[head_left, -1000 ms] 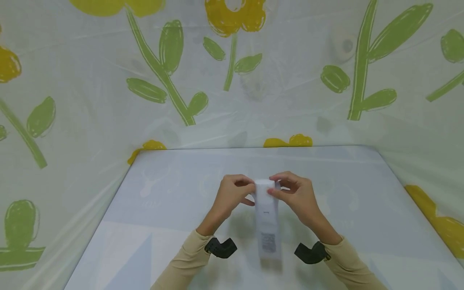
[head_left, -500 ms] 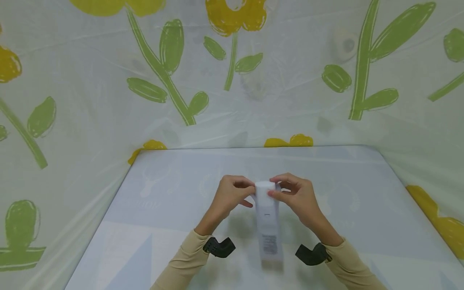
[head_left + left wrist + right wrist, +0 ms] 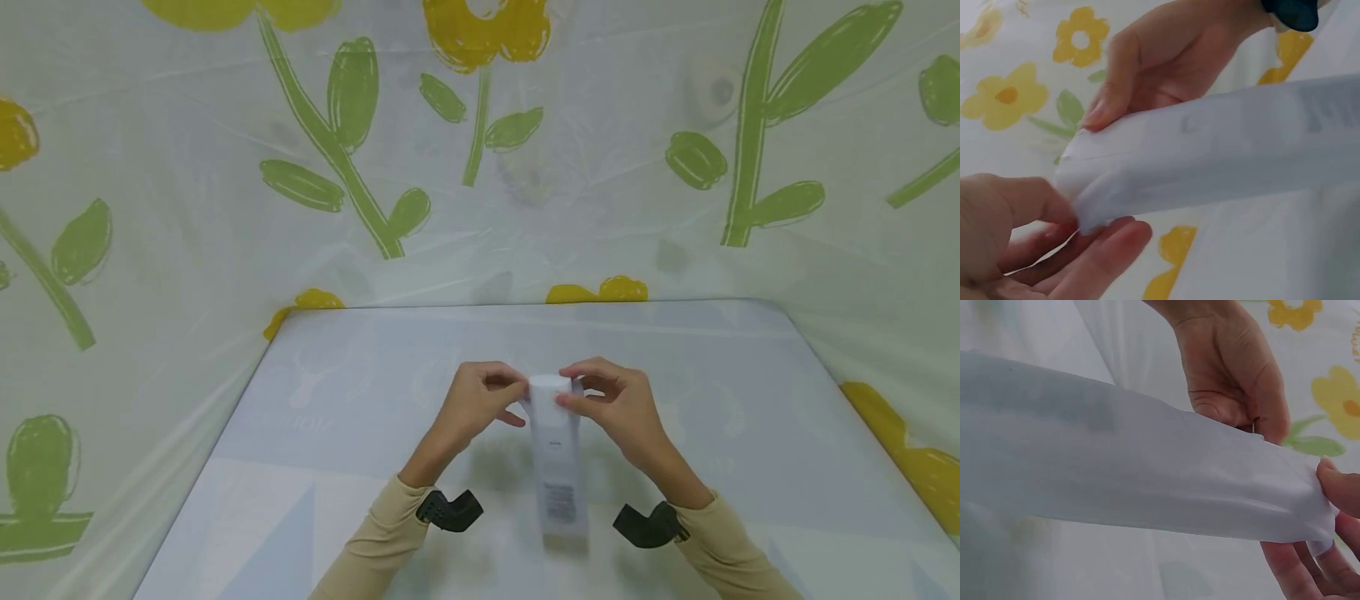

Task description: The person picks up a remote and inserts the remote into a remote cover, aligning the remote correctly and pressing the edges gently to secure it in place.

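Bench: a flat surface seen from above in the head view, wider toward the viewer and narrower at the far edge.
Covering: a thin, pale blue-grey plastic sheet, slightly shiny, with faint whitish printed shapes.
Near part: lighter, almost white patches with a pale blue triangle at the near left.
Edges: the far edge and both side edges meet a hanging sheet printed with yellow flowers and green stems.
Resting on it: the lower end of a long, white, translucent pouch looks to touch the surface near the front edge; contact is not certain.
Shadows: soft greenish ones beside the pouch.
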`<state>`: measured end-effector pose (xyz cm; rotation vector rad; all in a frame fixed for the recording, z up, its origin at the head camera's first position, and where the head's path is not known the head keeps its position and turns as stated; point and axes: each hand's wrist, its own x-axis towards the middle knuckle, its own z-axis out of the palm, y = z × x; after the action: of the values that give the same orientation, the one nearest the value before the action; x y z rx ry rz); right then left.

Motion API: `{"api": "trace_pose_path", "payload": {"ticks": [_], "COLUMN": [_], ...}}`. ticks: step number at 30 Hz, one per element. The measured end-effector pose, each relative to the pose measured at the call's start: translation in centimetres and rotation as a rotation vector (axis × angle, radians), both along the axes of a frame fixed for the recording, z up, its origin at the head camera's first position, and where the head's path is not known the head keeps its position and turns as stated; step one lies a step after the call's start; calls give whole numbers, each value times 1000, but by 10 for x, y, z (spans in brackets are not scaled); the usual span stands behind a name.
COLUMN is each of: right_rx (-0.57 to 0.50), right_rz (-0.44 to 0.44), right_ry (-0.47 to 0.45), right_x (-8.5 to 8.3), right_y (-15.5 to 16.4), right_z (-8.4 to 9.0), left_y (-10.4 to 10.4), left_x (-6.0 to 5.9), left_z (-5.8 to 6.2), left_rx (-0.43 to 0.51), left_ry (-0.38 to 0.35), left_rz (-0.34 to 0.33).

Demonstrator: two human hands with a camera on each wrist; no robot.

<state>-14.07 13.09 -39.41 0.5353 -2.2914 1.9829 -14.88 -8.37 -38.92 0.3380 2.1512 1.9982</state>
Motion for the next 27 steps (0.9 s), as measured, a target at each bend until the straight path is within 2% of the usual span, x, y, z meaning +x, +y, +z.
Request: {"api": "trace_pose_path", "payload": {"ticks": [3,6,9,11,14,20,27], "right_rx": [6,12,27,37,46,56,45], "right_rz": [-7,3,12,8,-14,-40,-48], "right_ry": [2,7,9,7,-3,-5,19], "right_x": [1,2,2,3,3,2,3], "right_y": [1,0,-1,-2,-4,-4,-6], "right_z": [-1,-5,-8,-9,-9,-8,-10], "left_y": [-4,-4,-2,0,2,6,11], "left_x": [0,-1,-1,-1,1,3,6], "left_z": [3,5,5,4,3,0,-3], "left_rx": [-50,-196,-357,-426,-424,-310,-270], "left_ry": [8,78,184,241,258,240,313], "left_rz": [-78,-119,-103,-69,-19,75,176]}}
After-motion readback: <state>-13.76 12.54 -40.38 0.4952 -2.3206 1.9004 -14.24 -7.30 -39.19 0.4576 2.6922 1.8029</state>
